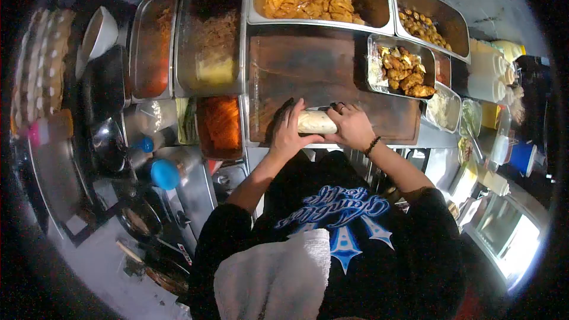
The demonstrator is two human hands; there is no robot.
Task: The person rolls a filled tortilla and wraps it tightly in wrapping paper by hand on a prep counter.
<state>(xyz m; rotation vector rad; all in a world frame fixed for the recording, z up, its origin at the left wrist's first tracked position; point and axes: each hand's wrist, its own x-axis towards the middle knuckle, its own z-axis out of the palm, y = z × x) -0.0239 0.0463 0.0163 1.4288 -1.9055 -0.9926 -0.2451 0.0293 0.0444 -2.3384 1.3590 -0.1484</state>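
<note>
A rolled burrito [316, 122] lies at the front edge of a brown wooden board [302, 68]. My left hand [289, 129] is curled around its left end, thumb along the near side. At its other end my right hand [354, 125] grips with bent fingers, a ring on one finger and a dark beaded bracelet at the wrist. Both ends of the wrap are covered by my hands. Something dark and flat shows just behind the burrito, partly hidden. On the board's right part stands a tray of browned chicken pieces [408, 76].
Behind the board are metal pans, one with yellow-orange chips [308, 5], another with small browned pieces [424, 26]. To the left sit a pan of orange-red food [219, 121] and a blue-lidded container [165, 174]. Squeeze bottles [489, 74] stand at right.
</note>
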